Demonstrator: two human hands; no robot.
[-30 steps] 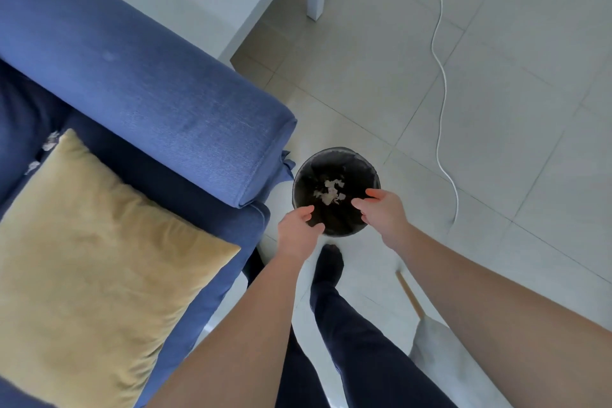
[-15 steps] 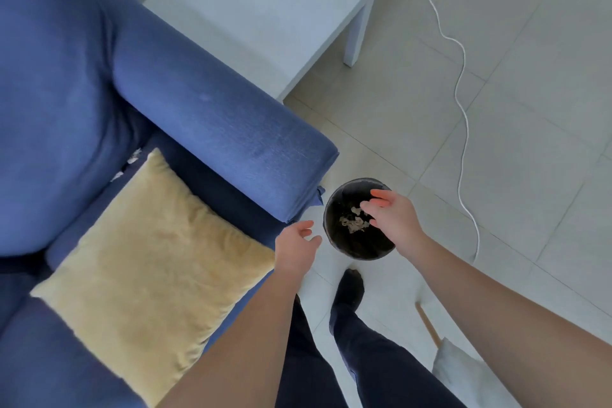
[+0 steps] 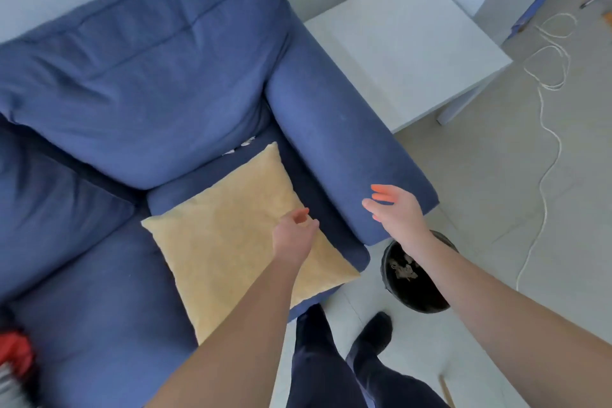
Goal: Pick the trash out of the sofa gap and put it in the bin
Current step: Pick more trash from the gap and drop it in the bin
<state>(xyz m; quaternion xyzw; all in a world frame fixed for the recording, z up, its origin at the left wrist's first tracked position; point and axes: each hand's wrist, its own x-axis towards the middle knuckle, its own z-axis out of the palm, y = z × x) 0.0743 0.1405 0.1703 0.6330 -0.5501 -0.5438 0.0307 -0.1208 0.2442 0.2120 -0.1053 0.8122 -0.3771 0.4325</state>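
Observation:
A blue sofa [image 3: 165, 83] fills the left half of the view. Pale scraps of trash [image 3: 243, 145] show in the gap between the back cushion and the seat, just beyond the far corner of a yellow cushion [image 3: 241, 228]. A black bin [image 3: 397, 295] stands on the floor by the sofa's armrest [image 3: 334, 149], with paper scraps [image 3: 405, 270] inside. My left hand [image 3: 293, 232] hovers over the yellow cushion, fingers loosely curled and empty. My right hand [image 3: 394, 212] is above the armrest's front end, fingers spread and empty, its forearm crossing over the bin.
A white side table [image 3: 407, 43] stands beyond the armrest. A white cable [image 3: 548, 129] trails over the tiled floor at right. My legs and dark socks [image 3: 374, 331] stand beside the bin. A red object [image 3: 15, 354] lies at the sofa's lower left.
Both hands left the bin and moved up and left toward the sofa. The view swung from the bin to the sofa back and seat gap.

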